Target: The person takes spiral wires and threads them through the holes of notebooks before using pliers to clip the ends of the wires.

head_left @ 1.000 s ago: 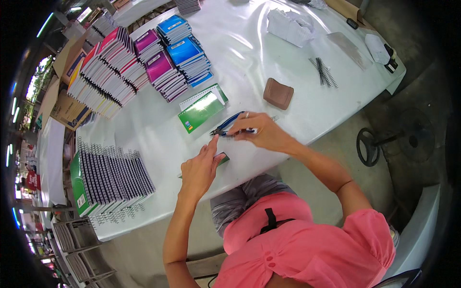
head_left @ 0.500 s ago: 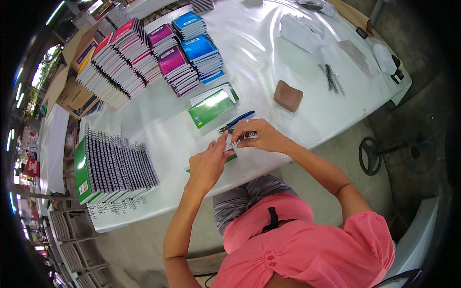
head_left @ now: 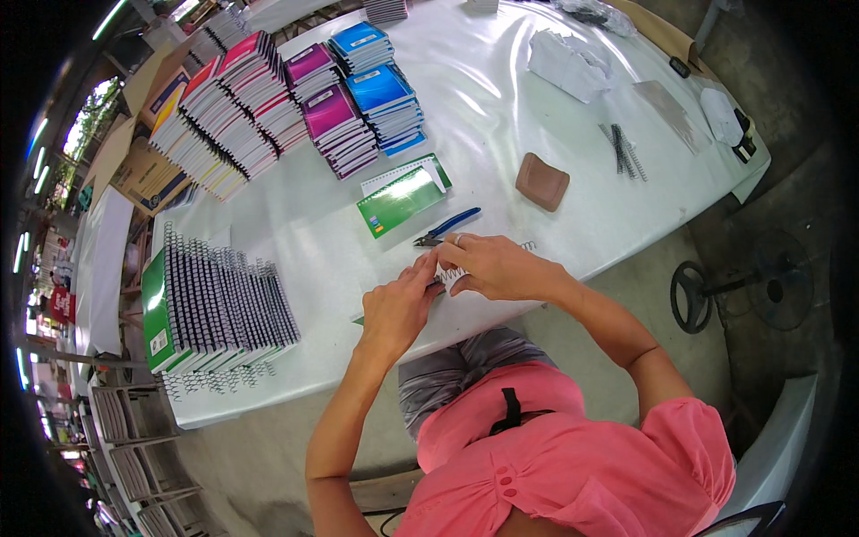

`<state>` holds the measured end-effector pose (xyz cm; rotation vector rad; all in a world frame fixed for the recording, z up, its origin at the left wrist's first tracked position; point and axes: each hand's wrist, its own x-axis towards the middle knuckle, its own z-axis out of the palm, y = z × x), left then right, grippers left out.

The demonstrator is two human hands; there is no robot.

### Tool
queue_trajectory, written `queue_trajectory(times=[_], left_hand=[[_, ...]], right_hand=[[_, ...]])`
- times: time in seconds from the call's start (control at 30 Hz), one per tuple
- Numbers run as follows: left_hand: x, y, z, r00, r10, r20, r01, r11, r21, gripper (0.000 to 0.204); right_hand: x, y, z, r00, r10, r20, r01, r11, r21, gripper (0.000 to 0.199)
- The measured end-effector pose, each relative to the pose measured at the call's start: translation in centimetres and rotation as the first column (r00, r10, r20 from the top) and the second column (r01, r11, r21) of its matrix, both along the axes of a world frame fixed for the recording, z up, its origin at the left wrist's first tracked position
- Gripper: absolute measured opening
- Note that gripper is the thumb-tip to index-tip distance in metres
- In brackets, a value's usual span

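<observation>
My right hand (head_left: 501, 267) pinches a spiral binding coil (head_left: 455, 275), whose far end pokes out beyond the knuckles. Against it, the fingertips of my left hand (head_left: 398, 304) are closed on the edge of a green notebook (head_left: 358, 319) near the table's front edge. Most of that notebook is hidden under my hands. Just beyond my fingers lie blue-handled cutting pliers (head_left: 456, 221). Farther back rest a loose green cover and a punched white sheet (head_left: 400, 204).
Coil-bound green notebooks (head_left: 224, 309) stand in a row at left. Stacks of red (head_left: 255, 80), purple (head_left: 335, 116) and blue notebooks (head_left: 385, 94) fill the back left. A brown block (head_left: 542, 182), loose coils (head_left: 623, 152) and crumpled white plastic (head_left: 570, 64) lie to the right.
My right hand has shifted slightly right and turned over the coil, its back now facing up more. The left hand stays at the notebook, moving slightly right. The whole view shifted a little.
</observation>
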<state>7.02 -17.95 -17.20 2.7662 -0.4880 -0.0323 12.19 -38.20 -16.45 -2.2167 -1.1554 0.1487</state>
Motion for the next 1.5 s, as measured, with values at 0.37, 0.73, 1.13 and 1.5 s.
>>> queue_trajectory(times=[0.37, 0.73, 1.13, 1.5], left_hand=[[0.2, 0.4, -0.1, 0.997, -0.009, -0.082, 0.011, 1.0, 0.016, 0.06], [0.5, 1.3, 0.0, 0.985, -0.069, -0.158, 0.02, 0.955, -0.294, 0.078], [-0.9, 1.3, 0.8, 0.997, 0.01, -0.078, -0.022, 0.986, -0.163, 0.047], [-1.0, 0.4, 0.8, 0.987, 0.088, -0.131, -0.127, 0.937, -0.326, 0.054]], right_hand=[[-0.6, 0.9, 0.3, 0.997, 0.023, -0.074, -0.022, 1.0, 0.009, 0.019], [-1.4, 1.9, -2.6, 0.981, -0.03, 0.193, -0.01, 0.979, 0.205, 0.021], [-2.2, 2.0, -3.0, 0.967, -0.122, 0.223, 0.068, 0.969, 0.236, 0.016], [-2.9, 2.5, -3.6, 0.925, -0.181, 0.334, 0.083, 0.955, 0.286, 0.017]])
